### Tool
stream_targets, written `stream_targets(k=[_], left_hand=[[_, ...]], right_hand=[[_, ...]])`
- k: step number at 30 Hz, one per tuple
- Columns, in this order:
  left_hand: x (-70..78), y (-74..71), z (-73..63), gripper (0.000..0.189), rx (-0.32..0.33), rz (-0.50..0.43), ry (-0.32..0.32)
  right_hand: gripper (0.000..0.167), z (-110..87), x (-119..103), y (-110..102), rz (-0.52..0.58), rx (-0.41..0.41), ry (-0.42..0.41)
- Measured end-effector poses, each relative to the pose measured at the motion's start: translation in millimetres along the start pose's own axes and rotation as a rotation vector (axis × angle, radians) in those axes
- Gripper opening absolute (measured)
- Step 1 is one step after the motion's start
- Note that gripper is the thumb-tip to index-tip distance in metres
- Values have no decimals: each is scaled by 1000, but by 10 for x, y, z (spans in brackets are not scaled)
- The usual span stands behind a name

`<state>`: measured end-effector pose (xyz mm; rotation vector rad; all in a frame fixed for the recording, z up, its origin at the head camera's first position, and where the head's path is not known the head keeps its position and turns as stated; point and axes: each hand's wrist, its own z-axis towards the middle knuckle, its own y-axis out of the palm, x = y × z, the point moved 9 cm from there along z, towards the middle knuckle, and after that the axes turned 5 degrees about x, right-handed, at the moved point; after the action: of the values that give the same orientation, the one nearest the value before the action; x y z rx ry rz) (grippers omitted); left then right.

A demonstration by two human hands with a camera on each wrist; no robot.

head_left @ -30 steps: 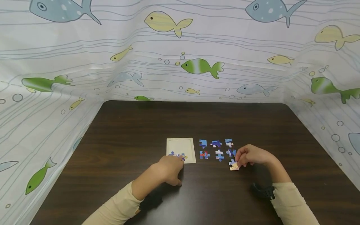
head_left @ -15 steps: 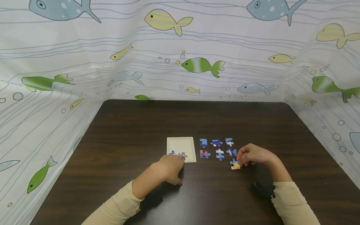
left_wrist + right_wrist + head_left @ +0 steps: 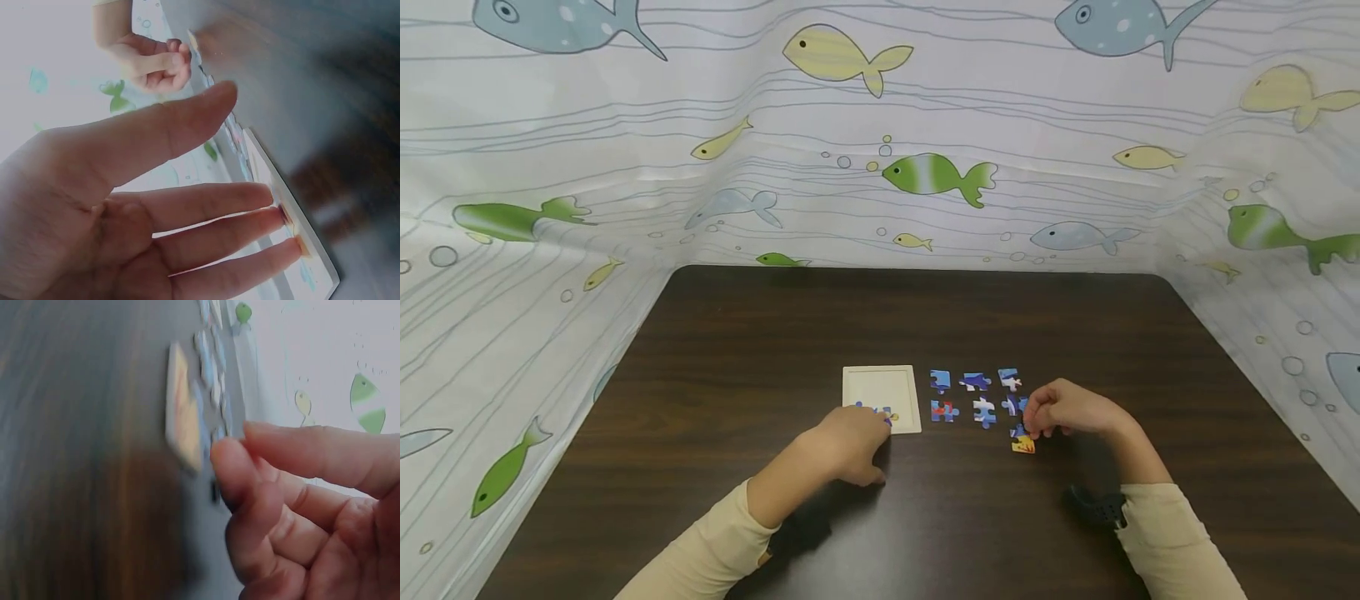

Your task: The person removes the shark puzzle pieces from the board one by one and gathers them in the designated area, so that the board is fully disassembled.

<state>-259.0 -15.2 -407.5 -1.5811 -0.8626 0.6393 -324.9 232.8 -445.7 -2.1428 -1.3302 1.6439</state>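
My left hand [image 3: 848,442] has its fingers stretched out, the tips resting on printed jigsaw pieces [image 3: 887,411] along the near side of a pale square puzzle tray [image 3: 880,385]. The left wrist view shows its thumb held apart from the fingers. My right hand [image 3: 1067,406] has its fingers curled and pinches at the edge of a yellow-and-blue jigsaw piece [image 3: 1023,446], nearest me in the right-hand group. Yellow face and thick edge of that piece [image 3: 185,419] show in the right wrist view, fingertips right at its far side. The grip itself is partly hidden.
Several loose blue, white and red jigsaw pieces [image 3: 984,411] lie in two rows between the tray and my right hand. They rest on a dark wooden table [image 3: 760,333]. A fish-patterned curtain [image 3: 820,192] surrounds the table at the back and both sides.
The yellow piece and my right hand have shifted slightly, right and then back left; the piece's pale shine has given way to clear yellow. My left hand stays on the tray.
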Motion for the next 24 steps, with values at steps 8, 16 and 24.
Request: stream_targets(k=[8,16,24], left_hand=[[-7,-96,-7,27,78,-121,54],[0,-102,-57,26,70,-127,52],[-58,-105,-95,29,26,-148,-8]], right_hand=[[17,155,-495,119,7,18,-113],[20,421,-1045,402,-10,-22,-243],[20,635,-1355,676,5,-66,-277]])
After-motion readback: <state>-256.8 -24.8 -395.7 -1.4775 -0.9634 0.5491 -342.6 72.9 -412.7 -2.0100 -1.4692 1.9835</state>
